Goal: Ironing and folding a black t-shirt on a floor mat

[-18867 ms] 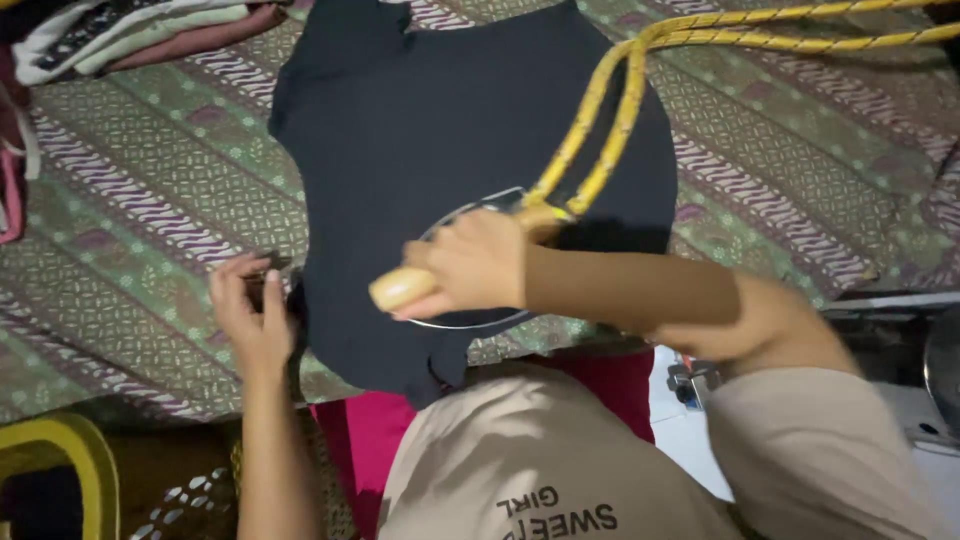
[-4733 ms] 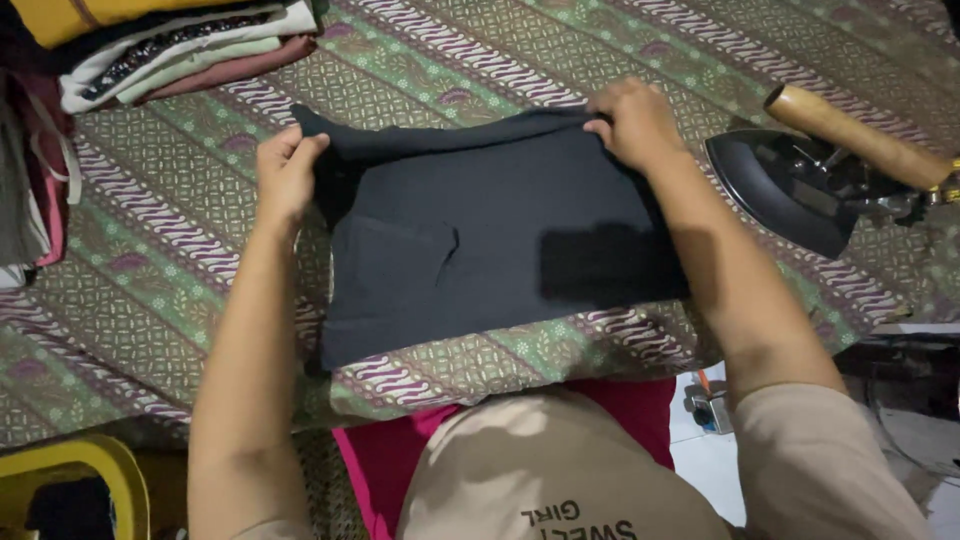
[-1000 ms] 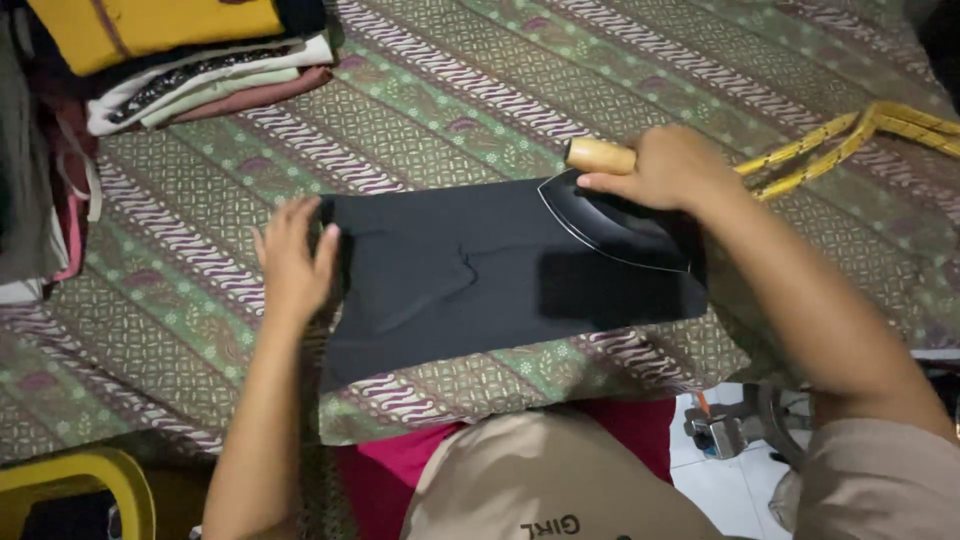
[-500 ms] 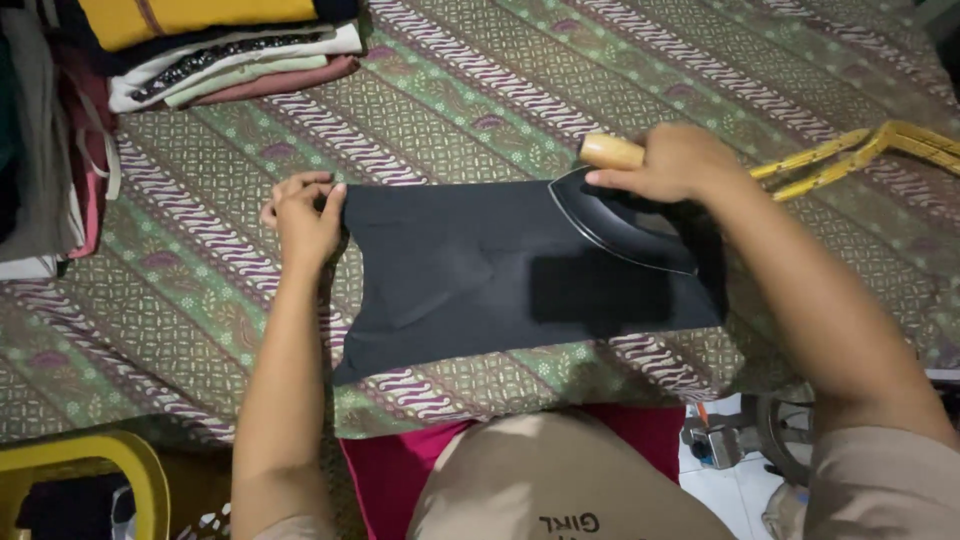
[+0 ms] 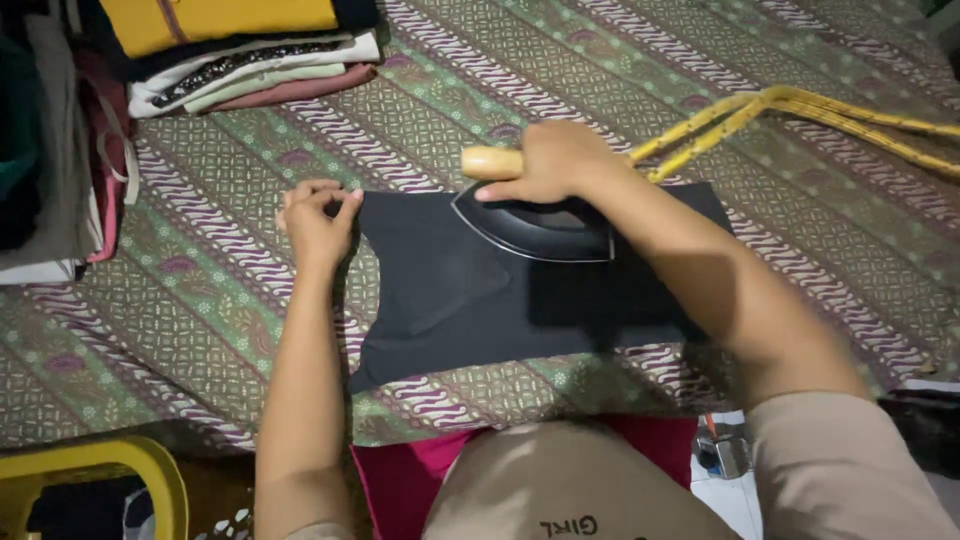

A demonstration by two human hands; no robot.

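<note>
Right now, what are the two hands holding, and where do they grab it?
The right hand grips the iron by its wooden handle. The left hand pinches the left edge of the folded black garment.

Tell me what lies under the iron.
The iron sits on the folded black garment, which lies on the patterned green cloth. The right hand grips its wooden handle. The soleplate's contact patch is hidden.
</note>
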